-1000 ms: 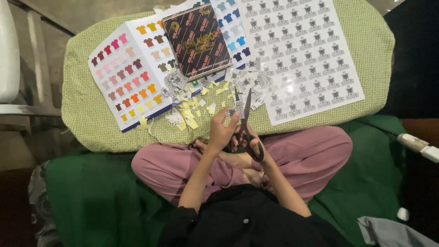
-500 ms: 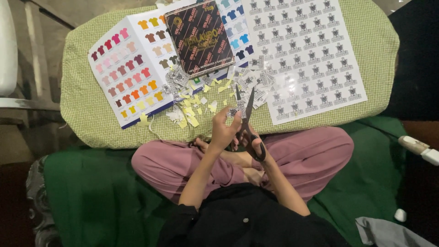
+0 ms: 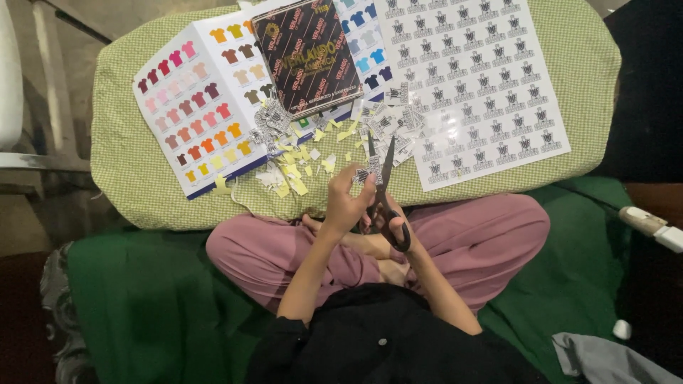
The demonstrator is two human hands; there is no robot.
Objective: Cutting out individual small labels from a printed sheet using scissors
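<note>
Head view, left hand (image 3: 346,201): fingers curled narrowly, pinching a small printed paper piece (image 3: 368,171) just beside the scissor blades.
Head view, right hand (image 3: 395,226): fingers through the handles of the black scissors (image 3: 384,186), gripping them; much of the hand is hidden, so the exact finger spread is hard to tell.
Scissors: blades open in a narrow V, pointing away from the person, over the near edge of the cushion.
Paper piece: between the left fingertips, touching or nearly touching the blades.
Sticker sheet (image 3: 491,85): white, rows of small dark emblems, far right on the green checked cushion (image 3: 128,178).
Colour chart (image 3: 203,99): rows of little shirts, far left.
Dark booklet (image 3: 313,53): lies over the chart, far centre.
Scraps (image 3: 299,167): yellow and white cuttings scattered near the hands.
Legs (image 3: 484,238): crossed, in pink trousers, on green cloth (image 3: 142,313).
</note>
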